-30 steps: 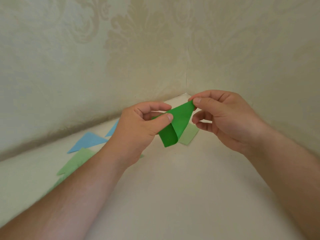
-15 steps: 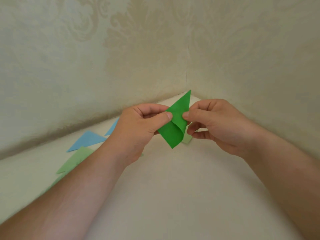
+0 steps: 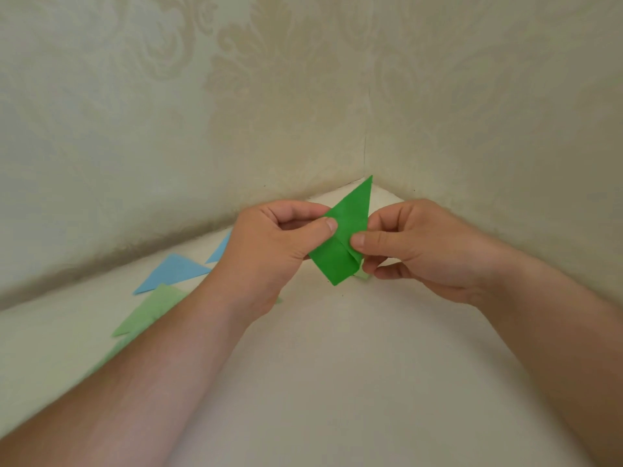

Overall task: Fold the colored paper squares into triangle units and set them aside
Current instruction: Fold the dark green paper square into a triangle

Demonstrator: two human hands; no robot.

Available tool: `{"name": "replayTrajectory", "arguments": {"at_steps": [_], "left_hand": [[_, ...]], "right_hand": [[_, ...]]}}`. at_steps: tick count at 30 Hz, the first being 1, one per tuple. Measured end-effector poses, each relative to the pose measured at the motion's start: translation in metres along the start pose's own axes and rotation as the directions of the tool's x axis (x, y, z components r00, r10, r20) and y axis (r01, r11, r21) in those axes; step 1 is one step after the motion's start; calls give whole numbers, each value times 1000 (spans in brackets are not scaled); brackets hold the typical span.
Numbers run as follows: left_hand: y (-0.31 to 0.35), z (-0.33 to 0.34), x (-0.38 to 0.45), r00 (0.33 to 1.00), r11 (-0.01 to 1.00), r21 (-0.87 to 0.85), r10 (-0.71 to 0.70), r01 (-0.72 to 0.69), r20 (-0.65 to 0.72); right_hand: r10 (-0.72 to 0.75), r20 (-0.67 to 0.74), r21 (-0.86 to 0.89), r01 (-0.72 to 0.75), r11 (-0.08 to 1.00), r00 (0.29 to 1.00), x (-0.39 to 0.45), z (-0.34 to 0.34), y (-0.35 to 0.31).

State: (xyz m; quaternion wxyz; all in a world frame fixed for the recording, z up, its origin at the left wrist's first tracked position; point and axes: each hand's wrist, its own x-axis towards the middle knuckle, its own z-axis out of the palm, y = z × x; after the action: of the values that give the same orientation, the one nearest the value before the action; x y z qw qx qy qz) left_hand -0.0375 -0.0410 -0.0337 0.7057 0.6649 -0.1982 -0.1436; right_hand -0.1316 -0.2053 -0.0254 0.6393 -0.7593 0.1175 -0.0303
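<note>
Both grips pinch the dark green folded paper piece (image 3: 347, 241) in mid-air above the cream surface (image 3: 337, 382): left hand (image 3: 269, 251) thumb on its left edge, right hand (image 3: 421, 251) thumb pressing the folded flap near the middle, upper tip pointing up toward the wall corner. Two light blue paper triangles (image 3: 172, 271) and light green paper triangles (image 3: 151, 308) lie flat on the surface at left, partly behind the left forearm. Another pale green bit (image 3: 362, 275) peeks out under the right fingers.

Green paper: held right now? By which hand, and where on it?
Both hands hold the green paper off the table. The left hand pinches its left edge; the right hand pinches the folded flap near its lower right edge.
</note>
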Motion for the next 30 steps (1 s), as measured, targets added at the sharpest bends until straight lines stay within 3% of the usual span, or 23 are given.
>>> {"name": "replayTrajectory", "arguments": {"at_steps": [23,30], "left_hand": [[0,-3,6,997,982,-187,-41,28,-67],[-3,-2,4,999,996,-88,15,-18,-34]], "right_hand": [[-68,16,-102,69,992,998,2,1,4],[-45,-30,-34,44,998,999,1,-3,1]]}}
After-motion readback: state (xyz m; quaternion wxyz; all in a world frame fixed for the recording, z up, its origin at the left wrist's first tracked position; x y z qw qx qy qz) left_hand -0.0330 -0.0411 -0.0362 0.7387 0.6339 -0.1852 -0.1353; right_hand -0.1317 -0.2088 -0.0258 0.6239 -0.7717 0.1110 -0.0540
